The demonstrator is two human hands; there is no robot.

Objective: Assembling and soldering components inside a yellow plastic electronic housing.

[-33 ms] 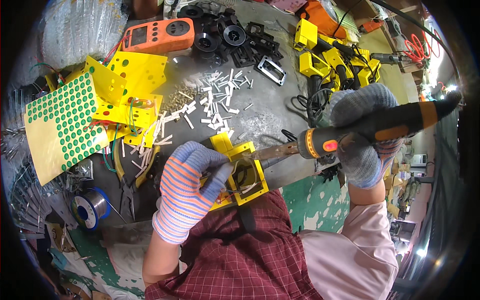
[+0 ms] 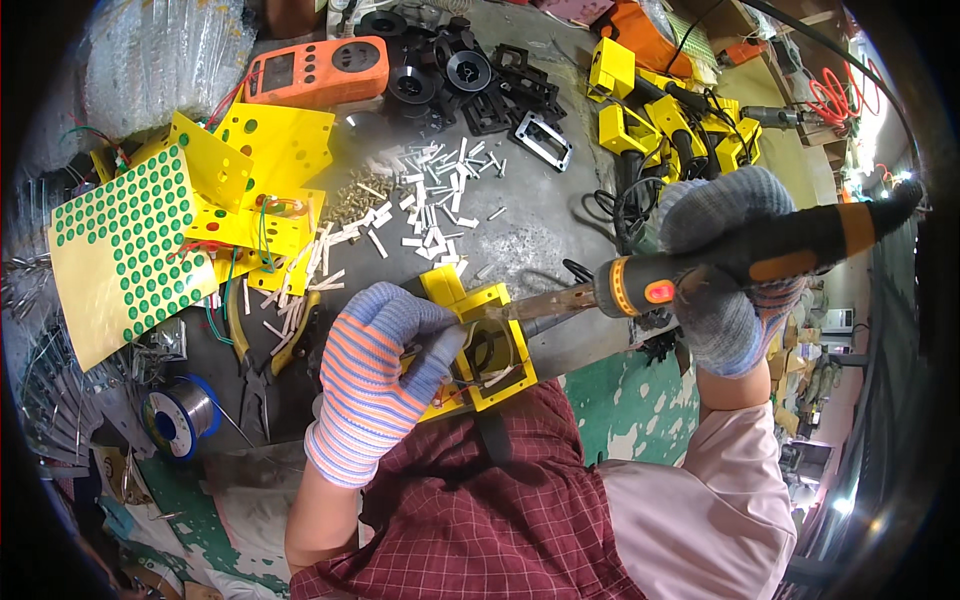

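My right hand [image 2: 730, 270], in a striped knit glove, is wrapped round the black and orange handle of a soldering iron [image 2: 755, 250]. The iron lies nearly level, its metal shaft pointing left and its tip over an open yellow housing [image 2: 520, 380]. Inside the housing, thin wires and a dark round part show. My left hand [image 2: 375, 375], gloved too, is closed at the housing's left side, thumb and forefinger pinched near the iron's tip. What sits between those fingertips is hidden. The housing rests at the table's near edge, against a checked maroon apron.
Small white sleeves and screws [image 2: 435, 200] are scattered mid-table. Left lie yellow plates [image 2: 285, 150], a sheet of green dots [image 2: 130, 250], pliers [image 2: 258, 370] and a solder spool [image 2: 180, 418]. Farther back are an orange multimeter [image 2: 318, 70], black parts [image 2: 465, 75] and yellow assemblies [image 2: 670, 125].
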